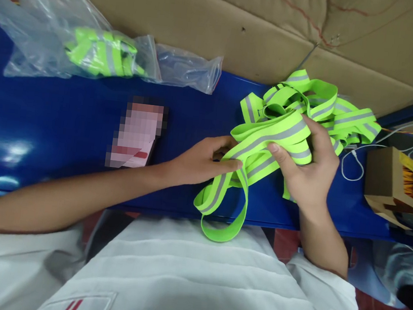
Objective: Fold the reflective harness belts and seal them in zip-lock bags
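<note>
Between my hands, above the blue table's front part, is a folded bundle of neon yellow-green strap (263, 144) with a grey stripe. My right hand (311, 169) grips the bundle's right end, thumb on top and fingers behind. My left hand (209, 160) pinches the strap at the bundle's left side between thumb and fingers. Below my left hand, a loop of the strap hangs over the table's front edge. Behind the bundle lies a loose, tangled pile of the same strap (355, 120).
Clear plastic bags (42, 22), one with more green strap (102, 53) inside, lie at the back left. A pinkish, pixelated object (137, 134) rests left of my hands. An open cardboard box (393, 179) and white cables (353, 174) are at the right. Cardboard (207, 20) lines the back.
</note>
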`<control>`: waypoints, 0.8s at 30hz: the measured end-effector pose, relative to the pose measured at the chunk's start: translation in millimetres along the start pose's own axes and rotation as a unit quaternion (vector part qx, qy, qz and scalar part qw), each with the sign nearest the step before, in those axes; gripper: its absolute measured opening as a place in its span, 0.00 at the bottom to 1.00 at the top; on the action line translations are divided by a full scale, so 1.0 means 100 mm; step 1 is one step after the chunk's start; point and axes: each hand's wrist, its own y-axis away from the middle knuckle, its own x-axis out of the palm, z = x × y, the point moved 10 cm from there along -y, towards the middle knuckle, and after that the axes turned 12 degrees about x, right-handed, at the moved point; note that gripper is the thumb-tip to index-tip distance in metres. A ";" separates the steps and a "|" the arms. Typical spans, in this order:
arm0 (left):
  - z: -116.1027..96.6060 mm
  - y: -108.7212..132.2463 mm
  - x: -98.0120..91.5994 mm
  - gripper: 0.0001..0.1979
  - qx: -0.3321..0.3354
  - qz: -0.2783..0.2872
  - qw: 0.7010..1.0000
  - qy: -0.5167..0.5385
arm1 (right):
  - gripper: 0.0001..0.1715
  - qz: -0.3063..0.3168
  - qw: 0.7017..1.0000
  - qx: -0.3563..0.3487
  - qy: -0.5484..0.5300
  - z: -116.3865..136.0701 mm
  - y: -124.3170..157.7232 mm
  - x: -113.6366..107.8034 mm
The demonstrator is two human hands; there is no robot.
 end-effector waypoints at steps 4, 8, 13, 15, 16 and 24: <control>0.01 0.03 0.07 0.14 -0.014 0.024 1.000 0.012 | 0.33 0.027 1.000 0.000 -0.002 -0.01 -0.01 0.06; 0.05 0.06 0.11 0.07 -0.060 0.055 0.995 0.050 | 0.29 0.063 0.994 0.071 -0.061 -0.14 -0.05 0.10; -0.08 0.04 0.26 0.11 -0.028 0.118 0.989 0.085 | 0.23 0.102 0.985 0.098 -0.096 -0.30 -0.08 0.16; -0.12 0.03 0.29 0.15 0.007 0.129 0.989 0.069 | 0.22 0.111 0.984 0.094 -0.103 -0.33 -0.08 0.19; -0.11 0.02 0.28 0.19 0.017 0.119 0.991 0.054 | 0.21 0.113 0.983 0.094 -0.109 -0.33 -0.07 0.20; 0.00 0.11 0.33 0.24 0.019 0.143 0.989 0.030 | 0.26 0.163 0.968 0.131 -0.137 -0.32 0.05 0.33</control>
